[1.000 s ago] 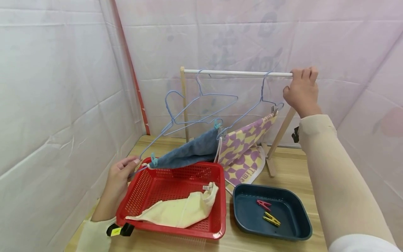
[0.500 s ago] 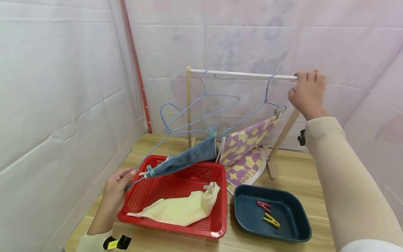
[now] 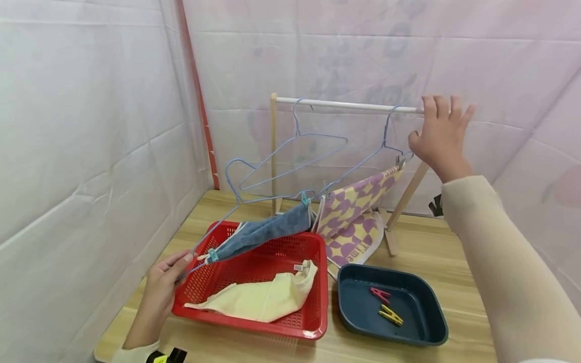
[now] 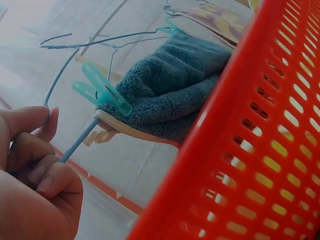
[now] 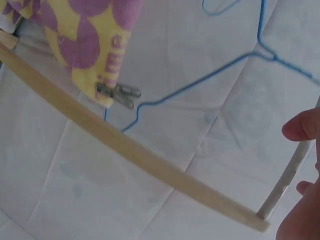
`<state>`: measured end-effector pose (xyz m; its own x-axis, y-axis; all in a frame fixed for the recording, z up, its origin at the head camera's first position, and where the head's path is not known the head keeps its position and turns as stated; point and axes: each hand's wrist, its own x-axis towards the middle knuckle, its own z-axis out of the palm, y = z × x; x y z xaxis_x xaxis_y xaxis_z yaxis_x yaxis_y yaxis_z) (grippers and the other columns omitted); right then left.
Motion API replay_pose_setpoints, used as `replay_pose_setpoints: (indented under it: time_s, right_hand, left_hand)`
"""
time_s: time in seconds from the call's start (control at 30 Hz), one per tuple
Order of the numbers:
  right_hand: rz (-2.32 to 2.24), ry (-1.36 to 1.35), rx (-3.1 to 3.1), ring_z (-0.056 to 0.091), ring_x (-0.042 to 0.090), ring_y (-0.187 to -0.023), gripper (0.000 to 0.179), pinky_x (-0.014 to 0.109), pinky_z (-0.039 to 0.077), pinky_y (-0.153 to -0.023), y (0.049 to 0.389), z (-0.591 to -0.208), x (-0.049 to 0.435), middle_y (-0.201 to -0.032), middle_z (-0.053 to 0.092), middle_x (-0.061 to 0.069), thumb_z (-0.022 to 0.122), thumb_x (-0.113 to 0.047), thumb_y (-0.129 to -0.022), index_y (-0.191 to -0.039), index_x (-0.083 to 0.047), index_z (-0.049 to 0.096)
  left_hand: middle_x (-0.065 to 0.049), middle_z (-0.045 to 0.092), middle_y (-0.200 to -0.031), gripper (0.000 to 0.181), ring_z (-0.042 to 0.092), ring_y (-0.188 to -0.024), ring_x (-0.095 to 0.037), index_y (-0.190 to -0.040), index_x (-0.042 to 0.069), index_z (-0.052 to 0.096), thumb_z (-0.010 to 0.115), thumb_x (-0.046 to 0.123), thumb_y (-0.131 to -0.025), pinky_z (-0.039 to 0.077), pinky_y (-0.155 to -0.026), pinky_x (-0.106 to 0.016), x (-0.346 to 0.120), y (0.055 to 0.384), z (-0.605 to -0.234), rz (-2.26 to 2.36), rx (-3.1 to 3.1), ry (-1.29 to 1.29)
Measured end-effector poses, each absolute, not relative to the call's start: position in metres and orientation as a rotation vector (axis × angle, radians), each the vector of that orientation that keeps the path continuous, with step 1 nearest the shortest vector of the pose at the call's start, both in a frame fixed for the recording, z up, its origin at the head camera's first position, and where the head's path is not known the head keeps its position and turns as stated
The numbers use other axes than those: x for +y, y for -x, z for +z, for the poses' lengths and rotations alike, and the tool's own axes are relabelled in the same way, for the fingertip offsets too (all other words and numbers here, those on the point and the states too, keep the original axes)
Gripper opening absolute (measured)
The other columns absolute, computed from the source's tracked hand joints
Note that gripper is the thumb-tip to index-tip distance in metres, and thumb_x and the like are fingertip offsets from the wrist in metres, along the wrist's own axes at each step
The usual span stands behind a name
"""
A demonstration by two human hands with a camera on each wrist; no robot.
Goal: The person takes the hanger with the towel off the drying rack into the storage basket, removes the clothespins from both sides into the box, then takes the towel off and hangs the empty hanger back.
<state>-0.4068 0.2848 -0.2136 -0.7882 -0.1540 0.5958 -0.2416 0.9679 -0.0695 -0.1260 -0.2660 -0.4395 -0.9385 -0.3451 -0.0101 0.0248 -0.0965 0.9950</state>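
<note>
My left hand (image 3: 160,282) grips one end of a blue wire hanger (image 3: 217,226) over the red basket's left side. A blue towel (image 3: 268,231) is clipped to this tilted hanger; a teal clothespin (image 4: 120,102) pinches its near corner in the left wrist view. At the right end of the white rod (image 3: 349,105) is my right hand (image 3: 441,137), fingers spread and touching or just beside the rod. A purple-and-yellow towel (image 3: 356,194) hangs by metal clips from another hanger on the rod. Between them, a bare blue hanger (image 3: 297,135) hangs from the rod.
The red basket (image 3: 323,302) holds a pale yellow cloth (image 3: 268,297). Right of it stands a dark blue tray (image 3: 345,322) with a pink clothespin (image 3: 380,294) and a yellow clothespin (image 3: 391,315). Wooden legs (image 3: 406,201) support the rod; pale sheets surround the table.
My left hand has moved slightly down and left, drawing the hanger and blue towel lower, away from the rod. My right hand's fingers have uncurled from the rod end and spread.
</note>
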Motion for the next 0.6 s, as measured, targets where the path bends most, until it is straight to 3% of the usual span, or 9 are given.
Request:
replay_pose_setpoints:
  time_s: [0.13, 0.27, 0.37, 0.6]
  right_hand:
    - [0.213, -0.343, -2.413, 0.012, 0.045, -0.15, 0.074, 0.066, -0.012, -0.118, 0.389, -0.233, 0.27, -0.157, 0.029, 0.027, 0.055, -0.019, -0.09, -0.156, -0.003, 0.026]
    - [0.318, -0.503, -2.375, 0.026, 0.049, -0.141, 0.072, 0.063, 0.006, -0.12, 0.361, -0.257, 0.246, -0.15, 0.035, 0.029, 0.061, -0.013, -0.088, -0.154, -0.004, 0.032]
    - [0.364, -0.686, -2.337, 0.034, 0.051, -0.133, 0.073, 0.064, 0.023, -0.114, 0.339, -0.274, 0.23, -0.146, 0.038, 0.03, 0.066, -0.006, -0.085, -0.152, -0.003, 0.035]
    - [0.341, -0.937, -2.322, 0.044, 0.048, -0.126, 0.073, 0.063, 0.037, -0.104, 0.306, -0.31, 0.203, -0.14, 0.045, 0.029, 0.072, -0.002, -0.083, -0.149, -0.003, 0.04]
  left_hand:
    - [0.013, 0.073, -0.096, 0.027, 0.067, -0.087, -0.004, -0.09, 0.035, 0.076, 0.064, 0.013, -0.099, 0.057, -0.072, -0.021, -0.269, 0.121, -0.444, -2.177, -1.878, -0.337]
    - [0.012, 0.075, -0.095, 0.03, 0.068, -0.088, -0.001, -0.09, 0.032, 0.078, 0.062, 0.009, -0.099, 0.057, -0.071, -0.02, -0.273, 0.116, -0.451, -2.227, -1.847, -0.286]
    - [0.011, 0.076, -0.095, 0.031, 0.069, -0.087, -0.001, -0.091, 0.032, 0.078, 0.061, 0.007, -0.1, 0.057, -0.068, -0.019, -0.275, 0.114, -0.455, -2.227, -1.86, -0.254]
    - [0.012, 0.076, -0.093, 0.034, 0.069, -0.084, -0.001, -0.091, 0.032, 0.078, 0.06, 0.005, -0.1, 0.057, -0.067, -0.019, -0.277, 0.115, -0.457, -2.207, -1.886, -0.213]
